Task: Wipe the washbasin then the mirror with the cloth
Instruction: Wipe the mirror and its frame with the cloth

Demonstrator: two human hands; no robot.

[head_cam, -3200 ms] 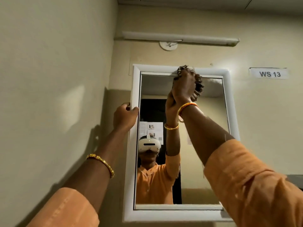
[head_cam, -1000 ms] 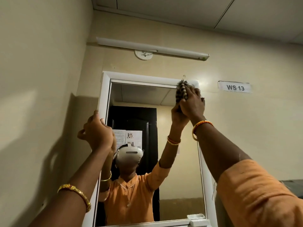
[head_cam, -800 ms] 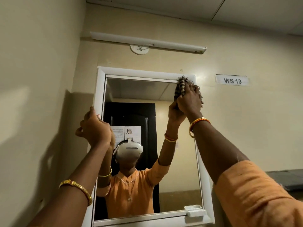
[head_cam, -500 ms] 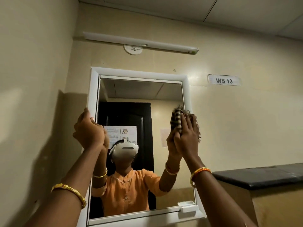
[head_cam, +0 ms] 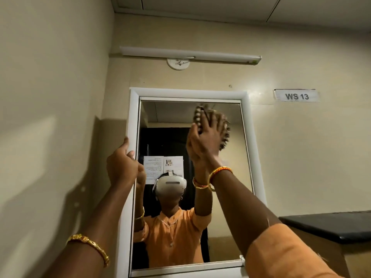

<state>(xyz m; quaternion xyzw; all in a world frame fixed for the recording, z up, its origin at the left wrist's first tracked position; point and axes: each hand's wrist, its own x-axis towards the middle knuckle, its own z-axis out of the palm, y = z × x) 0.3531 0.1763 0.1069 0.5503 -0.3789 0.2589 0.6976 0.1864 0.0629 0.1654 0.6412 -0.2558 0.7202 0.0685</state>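
Right hand [head_cam: 208, 137] fingers straight, pressing bunched striped cloth [head_cam: 222, 127] flat on upright mirror [head_cam: 230, 177], cloth peeking past fingertips, left hand [head_cam: 121, 164] gripping mirror's left frame edge

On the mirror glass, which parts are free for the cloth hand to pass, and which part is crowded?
Free glass lies right of the cloth, up to the mirror frame, and along the top. The left edge is crowded: the left hand grips the frame. The right hand presses the cloth flat.

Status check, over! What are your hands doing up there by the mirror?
Right hand flat, pressing cloth on upper mirror glass. Left hand grips the frame's left edge. Nothing in the way, over.
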